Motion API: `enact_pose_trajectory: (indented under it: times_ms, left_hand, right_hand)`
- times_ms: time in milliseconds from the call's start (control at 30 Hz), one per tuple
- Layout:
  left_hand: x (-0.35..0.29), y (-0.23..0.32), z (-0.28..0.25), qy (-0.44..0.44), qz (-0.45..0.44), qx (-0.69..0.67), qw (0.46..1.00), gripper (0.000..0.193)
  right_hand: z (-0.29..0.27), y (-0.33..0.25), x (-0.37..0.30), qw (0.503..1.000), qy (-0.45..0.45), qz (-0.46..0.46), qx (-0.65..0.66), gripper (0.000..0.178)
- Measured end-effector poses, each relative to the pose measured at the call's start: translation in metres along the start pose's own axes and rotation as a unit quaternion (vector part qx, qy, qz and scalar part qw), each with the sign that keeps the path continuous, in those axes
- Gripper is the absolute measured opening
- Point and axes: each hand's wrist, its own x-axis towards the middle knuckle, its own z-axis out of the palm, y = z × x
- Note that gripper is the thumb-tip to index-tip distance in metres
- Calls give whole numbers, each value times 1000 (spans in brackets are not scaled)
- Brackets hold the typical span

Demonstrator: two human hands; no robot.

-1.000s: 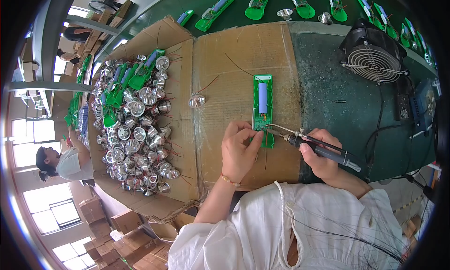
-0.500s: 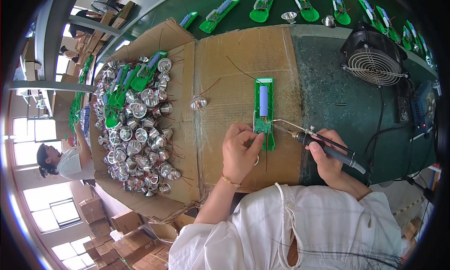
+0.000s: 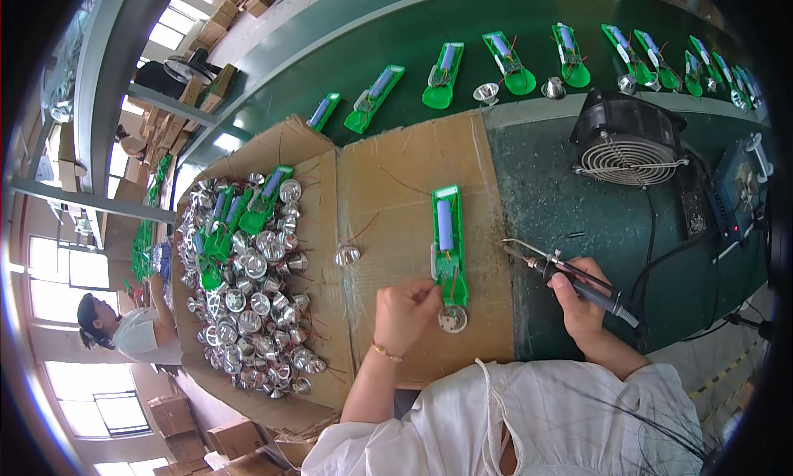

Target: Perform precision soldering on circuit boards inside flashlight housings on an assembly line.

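Note:
A green plastic housing lies lengthwise on the cardboard, carrying a blue cylindrical battery and a green circuit board with thin wires. At its near end sits a shiny reflector cup. My left hand is closed in a pinch at the left edge of the housing, beside the board; its fingertips hide what they hold. In my right hand is a soldering iron, with a thin metal tube along it. Its tip points left, apart from the housing.
A cardboard box full of reflectors and some green housings stands at left. One loose reflector lies on the cardboard sheet. A black fan and a blue soldering station stand right. Several housings line the far bench; a person works beyond.
The soldering iron has left the board and moved right. My left hand has shifted toward the housing's near end, where a reflector now shows. The whole view has tilted.

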Motion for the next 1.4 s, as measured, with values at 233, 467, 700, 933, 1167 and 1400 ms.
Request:
enact_pose_trajectory:
  times_ms: [233,467,700,933,1167,1400]
  left_hand:
    - [177,8,-35,84,93,173,977,19]
    - [292,31,-14,209,149,233,938,23]
    - [297,49,43,149,191,434,868,18]
    - [158,30,17,123,202,339,911,9]
    - [32,-12,-18,193,204,158,947,12]
    - [83,-50,-56,212,103,343,910,16]
  right_hand:
    - [-3,-1,3,997,-21,74,-14,16]
    - [1,-6,7,993,-9,114,20,12]
    - [2,-7,6,994,-27,105,13,14]
    - [0,-4,7,993,-27,111,20,12]
    - [1,-5,8,994,-14,100,36,13]
    - [11,-5,2,997,-43,55,33,14]
